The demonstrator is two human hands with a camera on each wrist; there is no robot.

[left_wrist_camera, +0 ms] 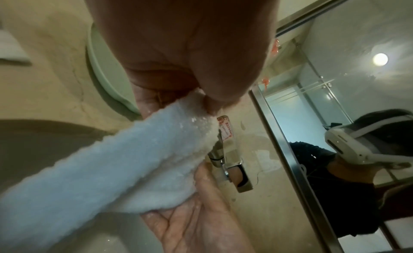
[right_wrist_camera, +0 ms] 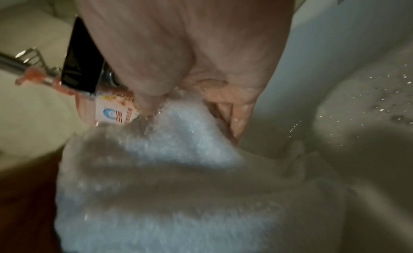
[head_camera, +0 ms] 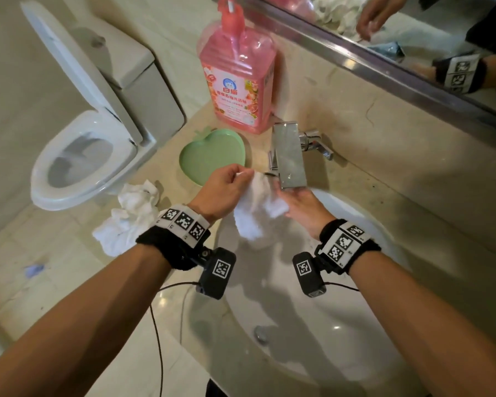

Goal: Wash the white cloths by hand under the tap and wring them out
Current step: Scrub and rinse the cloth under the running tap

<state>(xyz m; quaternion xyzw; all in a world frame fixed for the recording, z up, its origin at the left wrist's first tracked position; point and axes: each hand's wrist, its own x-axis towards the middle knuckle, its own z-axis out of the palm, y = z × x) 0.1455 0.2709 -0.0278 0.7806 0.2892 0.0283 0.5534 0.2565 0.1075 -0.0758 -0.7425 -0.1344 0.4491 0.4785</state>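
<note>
I note my left hand (head_camera: 226,193) pinches the white cloth's (head_camera: 255,207) corner; my right hand (head_camera: 304,207), palm up with fingers straight, supports it under the tap (head_camera: 289,156) above the sink (head_camera: 355,325).

tap spout (head_camera: 289,156) overhangs the sink (head_camera: 355,325); soap bottle (head_camera: 238,78) and green dish (head_camera: 212,159) crowd its left.

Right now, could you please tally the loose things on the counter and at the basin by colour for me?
White: 2 – the cloth held under the tap by the left hand and right hand, and the crumpled cloth on the counter.
Pink: 1 – the soap bottle.
Green: 1 – the heart-shaped dish.
Total: 4.
</note>
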